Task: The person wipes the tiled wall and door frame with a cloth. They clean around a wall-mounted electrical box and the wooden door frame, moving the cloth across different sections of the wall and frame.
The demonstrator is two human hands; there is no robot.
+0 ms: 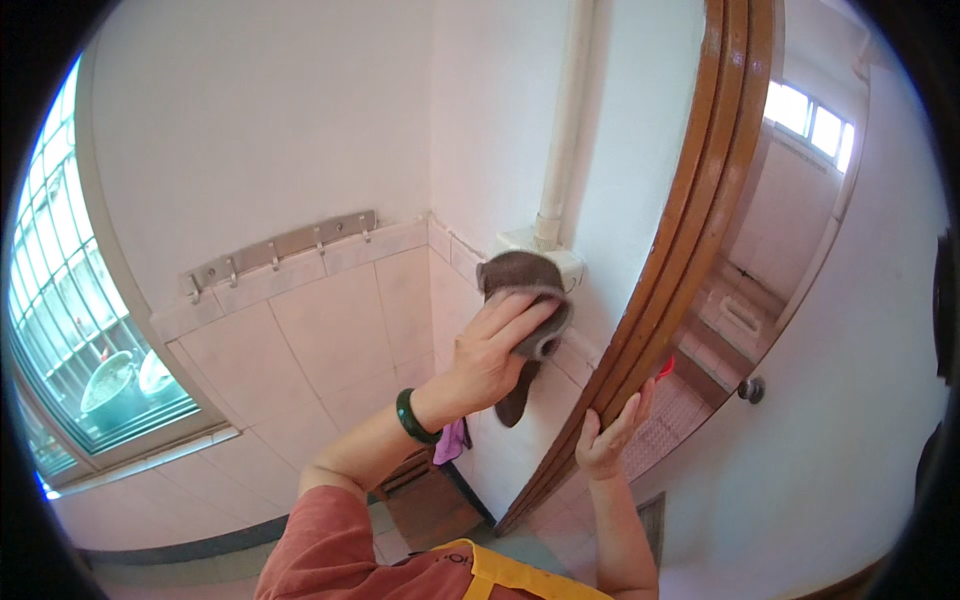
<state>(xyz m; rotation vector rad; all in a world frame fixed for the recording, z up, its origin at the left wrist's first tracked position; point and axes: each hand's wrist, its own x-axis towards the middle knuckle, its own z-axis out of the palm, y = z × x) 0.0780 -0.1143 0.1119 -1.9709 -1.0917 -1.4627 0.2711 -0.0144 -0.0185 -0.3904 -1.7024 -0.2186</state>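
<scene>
My left hand [487,352], with a dark green bangle at its wrist, presses a folded grey-brown cloth [525,277] against a white wall box [571,270]. The cloth covers much of the box, and a loose end hangs down below my fingers. A pale pipe [559,150] runs up the wall from the top of the box. To the right, my right hand [611,439] rests on the brown wooden door frame [675,262], its thumb on the near face and its fingers at the far edge.
A metal hook rail [289,244] is fixed on the left wall above pink tiles. Beyond it is a barred window [67,262]. Low in the corner are a purple cloth [450,441] and a wooden stool [431,502]. A white door [825,420] with a round knob [751,388] stands at the right.
</scene>
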